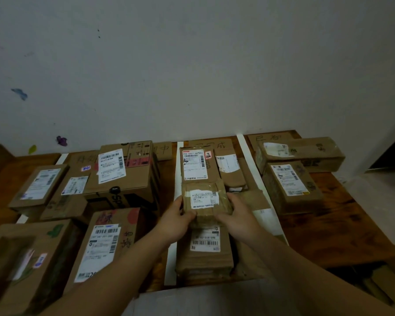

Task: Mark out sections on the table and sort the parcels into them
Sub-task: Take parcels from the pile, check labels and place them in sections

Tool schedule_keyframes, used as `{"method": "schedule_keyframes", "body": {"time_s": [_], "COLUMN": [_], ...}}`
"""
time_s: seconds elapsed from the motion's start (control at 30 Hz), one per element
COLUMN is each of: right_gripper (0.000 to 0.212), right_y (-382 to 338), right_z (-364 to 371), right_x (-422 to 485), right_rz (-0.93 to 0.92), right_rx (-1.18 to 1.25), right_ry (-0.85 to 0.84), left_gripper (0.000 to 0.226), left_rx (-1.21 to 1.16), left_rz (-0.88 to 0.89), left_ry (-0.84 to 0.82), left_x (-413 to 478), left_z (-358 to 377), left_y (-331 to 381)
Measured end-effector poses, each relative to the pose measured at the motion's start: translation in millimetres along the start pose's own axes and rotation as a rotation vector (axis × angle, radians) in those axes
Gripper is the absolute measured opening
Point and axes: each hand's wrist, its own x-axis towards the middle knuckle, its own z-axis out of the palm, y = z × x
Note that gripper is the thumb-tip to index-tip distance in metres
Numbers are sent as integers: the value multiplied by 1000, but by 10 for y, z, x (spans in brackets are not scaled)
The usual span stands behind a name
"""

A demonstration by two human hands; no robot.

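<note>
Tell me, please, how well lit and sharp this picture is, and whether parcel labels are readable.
Head view: dim, no glare, wide-lens bending; the parcel held by left hand and right hand has a label too soft to read.

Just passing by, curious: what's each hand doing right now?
Left hand: grips the small brown cardboard parcel with a white label.
Right hand: grips the same parcel, opposite side.

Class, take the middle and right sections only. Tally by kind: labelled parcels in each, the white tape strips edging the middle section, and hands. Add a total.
Middle-section parcels, one of them held: 4
Right-section parcels: 2
White tape strips: 2
Hands, left hand and right hand: 2
Total: 10
</note>
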Motion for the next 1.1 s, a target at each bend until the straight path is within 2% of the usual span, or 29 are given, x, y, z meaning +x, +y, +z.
{"method": "schedule_keyframes", "body": {"time_s": [0.17,0.4,0.47,0.53,0.6,0.63,0.73,0.83,0.9,0.97,1.1], "right_gripper": [48,43,47,42,38,43,69,74,74,72,69], "right_y": [-16,-92,-81,-82,-125,-148,-314,-660,-960,-1248,-1802], "right_z": [71,55,40,30,25,18,9,11,86,293,1069], "right_x": [155,187,184,169,124,105,47,-57,-158,-233,-322], "right_rz": [-26,51,79,99,111,106,75,-57,-184,-212,-331], "right_rx": [-28,-39,-24,-14,-34,-57,-297,-783,-1015,-1096,-1065], "right_ry": [32,15,-8,-17,-11,3,19,-8,13,-29,-106], "left_gripper": [50,50,59,69,67,64,64,66,61,54,56], "left_rx": [-27,21,62,91,102,104,142,162,192,253,349], "left_rz": [-28,-59,-71,-85,-70,-64,-70,-72,-20,55,107], "left_ry": [-9,-47,-50,-37,-27,-22,22,70,112,166,299], "left_x": [135,119,69,26,-23,-48,-114,-274,-436,-616,-991], "left_z": [-52,-119,-167,-210,-250,-277,-449,-744,-1000,-1311,-2159], "left_y": [32,76,76,56,46,45,8,-32,-25,0,-88]}}
